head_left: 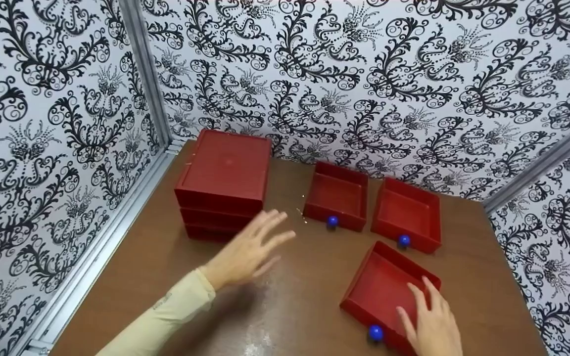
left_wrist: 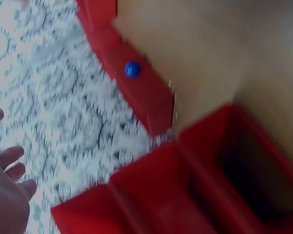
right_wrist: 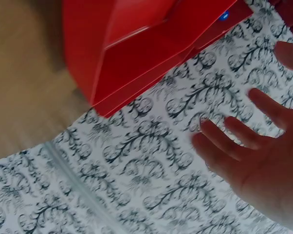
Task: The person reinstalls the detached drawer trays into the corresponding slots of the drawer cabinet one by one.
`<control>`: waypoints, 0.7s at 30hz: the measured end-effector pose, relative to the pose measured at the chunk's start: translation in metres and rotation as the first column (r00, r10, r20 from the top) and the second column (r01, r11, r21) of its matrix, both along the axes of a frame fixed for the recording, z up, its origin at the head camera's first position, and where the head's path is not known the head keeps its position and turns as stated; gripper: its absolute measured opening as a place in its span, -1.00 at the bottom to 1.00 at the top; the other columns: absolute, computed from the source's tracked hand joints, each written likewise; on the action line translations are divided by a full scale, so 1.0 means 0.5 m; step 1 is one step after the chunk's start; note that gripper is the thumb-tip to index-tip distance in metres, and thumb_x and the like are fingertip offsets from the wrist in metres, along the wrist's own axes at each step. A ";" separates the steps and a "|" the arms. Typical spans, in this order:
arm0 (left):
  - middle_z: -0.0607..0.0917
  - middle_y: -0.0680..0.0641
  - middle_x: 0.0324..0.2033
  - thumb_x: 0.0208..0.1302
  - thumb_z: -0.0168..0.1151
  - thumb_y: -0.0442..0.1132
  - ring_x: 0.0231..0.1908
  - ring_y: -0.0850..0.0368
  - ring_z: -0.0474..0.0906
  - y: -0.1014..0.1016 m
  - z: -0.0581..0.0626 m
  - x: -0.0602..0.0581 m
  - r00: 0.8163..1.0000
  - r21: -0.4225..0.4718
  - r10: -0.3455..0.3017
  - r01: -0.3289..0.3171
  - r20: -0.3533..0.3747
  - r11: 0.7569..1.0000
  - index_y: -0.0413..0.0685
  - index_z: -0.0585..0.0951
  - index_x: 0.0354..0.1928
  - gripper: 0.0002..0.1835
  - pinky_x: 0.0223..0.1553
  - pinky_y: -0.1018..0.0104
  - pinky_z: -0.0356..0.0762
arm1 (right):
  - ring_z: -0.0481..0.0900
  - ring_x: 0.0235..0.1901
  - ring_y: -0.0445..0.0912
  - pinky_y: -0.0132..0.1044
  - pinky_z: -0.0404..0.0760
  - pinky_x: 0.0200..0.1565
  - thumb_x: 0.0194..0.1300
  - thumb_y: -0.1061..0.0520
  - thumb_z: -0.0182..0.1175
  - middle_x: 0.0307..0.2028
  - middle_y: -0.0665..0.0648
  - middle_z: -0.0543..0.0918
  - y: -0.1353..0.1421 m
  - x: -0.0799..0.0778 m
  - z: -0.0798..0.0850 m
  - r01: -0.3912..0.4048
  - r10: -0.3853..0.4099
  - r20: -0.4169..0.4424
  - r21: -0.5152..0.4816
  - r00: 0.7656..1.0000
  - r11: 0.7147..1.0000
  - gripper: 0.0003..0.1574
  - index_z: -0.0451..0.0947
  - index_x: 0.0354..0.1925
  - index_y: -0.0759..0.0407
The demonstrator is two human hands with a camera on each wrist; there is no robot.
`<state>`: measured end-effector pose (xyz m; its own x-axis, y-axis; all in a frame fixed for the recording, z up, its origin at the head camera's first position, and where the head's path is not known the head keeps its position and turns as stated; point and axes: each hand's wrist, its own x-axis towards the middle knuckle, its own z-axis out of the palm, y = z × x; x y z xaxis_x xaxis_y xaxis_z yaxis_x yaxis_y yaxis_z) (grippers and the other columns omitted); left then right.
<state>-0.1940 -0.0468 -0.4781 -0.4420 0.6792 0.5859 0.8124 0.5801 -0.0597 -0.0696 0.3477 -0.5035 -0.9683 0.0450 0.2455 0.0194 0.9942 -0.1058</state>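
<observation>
My left hand (head_left: 245, 253) hovers over the table in front of the red drawer cabinet (head_left: 225, 168), fingers spread and nothing held. Open compartments of that cabinet (left_wrist: 205, 165) show in the left wrist view. On the right lies a red drawer (head_left: 384, 284) with a blue ball-shaped knob (head_left: 375, 333) on its front. My right hand (head_left: 433, 321) is over this drawer's right side, its fingers extended and apart. The right wrist view also shows that hand (right_wrist: 263, 151) with no object in it.
Two more red drawers, a left one (head_left: 339, 190) and a right one (head_left: 406, 212), sit near the back wall, each with a blue knob in front. Patterned walls (head_left: 364, 74) and metal frame rails (head_left: 102, 247) border the brown wooden table (head_left: 295, 296).
</observation>
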 end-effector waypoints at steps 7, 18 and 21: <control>0.20 -0.21 0.35 0.23 0.09 -0.06 0.38 -0.11 0.08 -0.084 0.076 -0.049 0.990 0.115 0.141 -0.143 0.025 0.983 0.03 0.36 0.23 -0.49 0.38 -0.07 0.08 | 0.47 -0.17 0.24 0.11 0.57 -0.36 0.05 -0.60 -0.21 0.12 0.35 0.26 0.046 0.022 -0.002 0.174 -0.155 0.342 -0.026 0.927 0.984 -0.01 0.32 0.13 0.07; 0.18 -0.20 0.32 0.26 0.06 -0.08 0.36 -0.15 0.01 -0.210 0.111 -0.112 0.915 0.307 0.298 -0.375 0.271 0.875 0.02 0.36 0.18 -0.55 0.37 -0.12 0.05 | 0.52 -0.46 -0.03 -0.28 0.47 -0.52 0.06 -0.02 0.28 -0.21 0.27 0.42 0.078 0.068 -0.074 0.065 -0.054 0.083 -0.124 0.995 0.990 -0.60 0.51 -0.14 0.12; 0.22 -0.22 0.29 0.24 0.08 -0.11 0.32 -0.14 0.05 -0.224 0.100 -0.125 0.884 0.364 0.319 -0.437 0.341 0.822 -0.01 0.37 0.16 -0.56 0.32 -0.13 0.13 | 0.49 -0.49 -0.09 -0.39 0.38 -0.57 0.01 0.06 0.31 -0.26 0.23 0.44 0.077 0.074 -0.089 0.078 -0.073 0.036 -0.154 0.997 0.985 -0.66 0.53 -0.21 0.10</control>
<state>-0.2566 -0.1587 -0.4279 -0.7841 0.1417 0.6042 0.4746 0.7642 0.4367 -0.0325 0.3862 -0.5478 -0.9674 0.1540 0.2009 0.0996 0.9612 -0.2571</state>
